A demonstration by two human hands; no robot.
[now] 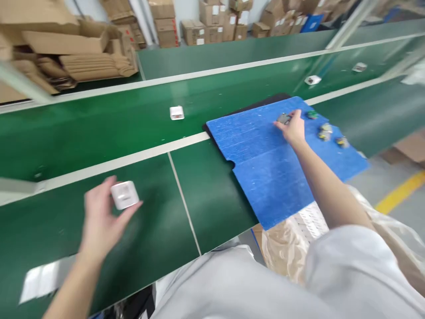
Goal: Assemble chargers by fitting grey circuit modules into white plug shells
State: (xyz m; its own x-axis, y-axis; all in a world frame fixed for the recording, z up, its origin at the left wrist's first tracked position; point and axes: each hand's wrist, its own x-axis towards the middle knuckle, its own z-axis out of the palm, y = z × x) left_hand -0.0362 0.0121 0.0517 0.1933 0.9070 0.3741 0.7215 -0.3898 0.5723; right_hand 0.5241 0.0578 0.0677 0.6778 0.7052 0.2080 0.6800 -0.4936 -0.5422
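Note:
Between the thumb and fingers of my left hand [102,215] is a small white square plastic housing [125,195], held above the green bench. My right hand [295,127] reaches over the blue mat [265,177] and pinches a small grey flat part [283,118] at the fingertips; blur hides its exact kind. To the right of that hand lie a small green part [311,114] and several small yellow-and-grey parts [325,132] on the mat. A row of white pieces [46,277] lies by my left forearm.
Along the green conveyor belt [109,119] sit white square housings [176,113], with others farther right [312,80]. A pale rail [149,154] separates belt and bench. Cardboard boxes [209,26] line the back, flattened cartons [89,62] the upper left. Plastic-wrapped goods [288,239] stand below the mat.

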